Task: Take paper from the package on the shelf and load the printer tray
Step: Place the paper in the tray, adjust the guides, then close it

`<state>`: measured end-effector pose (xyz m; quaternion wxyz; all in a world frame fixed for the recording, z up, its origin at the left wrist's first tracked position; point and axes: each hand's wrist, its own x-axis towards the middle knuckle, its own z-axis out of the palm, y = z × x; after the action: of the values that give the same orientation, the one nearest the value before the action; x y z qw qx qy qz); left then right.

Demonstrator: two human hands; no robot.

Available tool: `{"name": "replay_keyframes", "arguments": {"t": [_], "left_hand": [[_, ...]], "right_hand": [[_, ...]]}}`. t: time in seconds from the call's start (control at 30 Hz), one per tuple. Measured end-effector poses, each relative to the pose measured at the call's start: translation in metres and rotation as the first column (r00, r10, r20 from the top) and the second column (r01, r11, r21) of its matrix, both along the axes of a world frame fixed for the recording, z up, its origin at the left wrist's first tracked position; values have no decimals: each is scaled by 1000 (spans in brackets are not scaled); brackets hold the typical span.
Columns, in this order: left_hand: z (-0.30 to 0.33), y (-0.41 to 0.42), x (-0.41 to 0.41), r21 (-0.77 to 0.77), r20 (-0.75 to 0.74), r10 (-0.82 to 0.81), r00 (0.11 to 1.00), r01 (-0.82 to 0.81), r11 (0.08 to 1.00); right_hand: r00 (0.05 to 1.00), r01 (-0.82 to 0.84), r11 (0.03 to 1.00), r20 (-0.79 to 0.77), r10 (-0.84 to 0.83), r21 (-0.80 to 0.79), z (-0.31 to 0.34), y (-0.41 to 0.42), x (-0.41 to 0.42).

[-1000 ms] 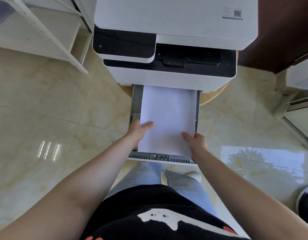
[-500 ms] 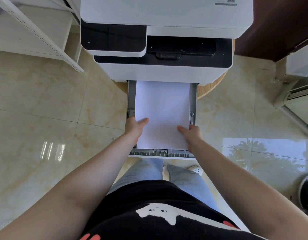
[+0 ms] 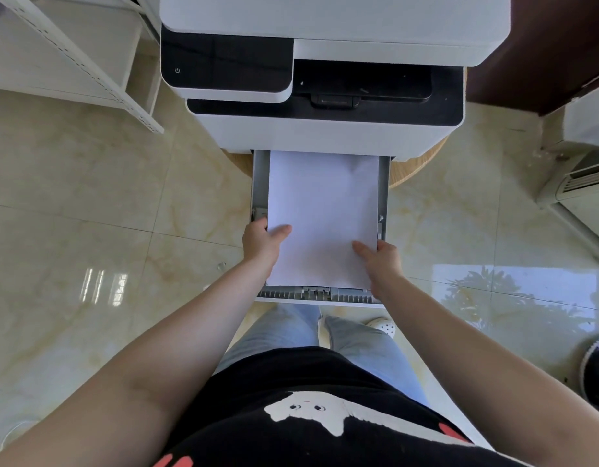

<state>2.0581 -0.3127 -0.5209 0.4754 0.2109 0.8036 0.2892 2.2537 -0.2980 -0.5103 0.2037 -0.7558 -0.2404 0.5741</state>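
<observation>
Both hands' grip on paper (image 3: 321,217), tray (image 3: 259,183) open

Round wooden stand (image 3: 416,166) carries printer (image 3: 325,136); stand on tiled floor (image 3: 106,214).

Bright daylight; window glare reflects off the glossy floor (image 3: 513,291) at right. Focus is sharp centrally, with wide-angle bending at edges.

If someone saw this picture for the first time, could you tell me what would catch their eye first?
Probably the bright white paper lying in the pulled-out tray at the centre, gripped at its near corners by the left hand and right hand. Above it stands the big white-and-black printer.
</observation>
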Motion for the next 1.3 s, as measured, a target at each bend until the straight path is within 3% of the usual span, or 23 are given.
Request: {"name": "replay_keyframes", "arguments": {"t": [0.23, 0.47, 0.67, 0.97, 1.07, 1.17, 1.23, 1.3], "left_hand": [[-3, -2, 3, 27, -177, -113, 978, 119, 993], [4, -14, -4, 76, -190, -172, 966, 190, 979], [5, -16, -3, 118, -208, -164, 964, 192, 974], [0, -29, -1, 167, -438, -269, 858, 372, 913], [0, -32, 3, 45, -638, -329, 696, 460, 887], [3, -38, 8, -119, -657, -381, 651, 408, 905], [1, -45, 8, -222, -596, -444, 668, 395, 892], [-1, -50, 9, -292, -534, -499, 682, 405, 866]], "right_hand": [[993, -93, 995, 69, 94, -21, 3, 6, 0], [994, -91, 996, 58, 92, -23, 3, 4, 2], [893, -385, 918, 289, 344, 97, 12, -2, 15], [867, -438, 896, 299, 399, 75, 12, -11, 19], [825, -455, 886, 416, 382, 90, 12, -18, 15], [586, -585, 809, 722, 368, 63, 10, -29, 9], [559, -587, 810, 721, 409, -4, 7, -33, 8], [612, -566, 820, 624, 486, -84, 4, -37, 6]]}}
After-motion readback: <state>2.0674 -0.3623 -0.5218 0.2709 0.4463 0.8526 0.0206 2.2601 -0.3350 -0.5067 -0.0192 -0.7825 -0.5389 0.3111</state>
